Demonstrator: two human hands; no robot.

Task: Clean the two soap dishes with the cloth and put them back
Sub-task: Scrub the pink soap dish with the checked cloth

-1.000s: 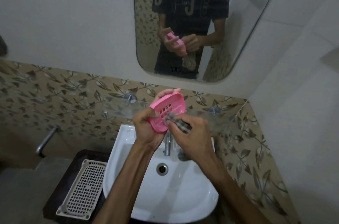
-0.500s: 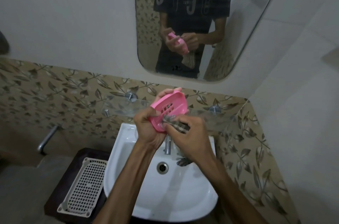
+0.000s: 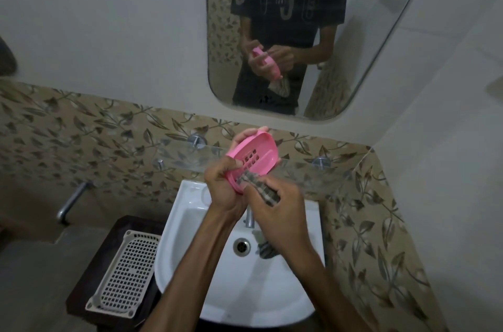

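A pink oval plastic soap dish with drain slots is held above the white ceramic basin, long axis tilted from 7 to 1 o'clock, hollow facing the viewer. The left hand clasps its lower end; the right hand presses a checked cloth against its 6 o'clock rim. Wiping seems mid-way; no second dish is identifiable and returning remains.

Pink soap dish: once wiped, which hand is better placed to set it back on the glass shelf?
Left. The left hand already grips the pink soap dish just in front of the glass shelf; the right hand is occupied pressing the cloth against it.
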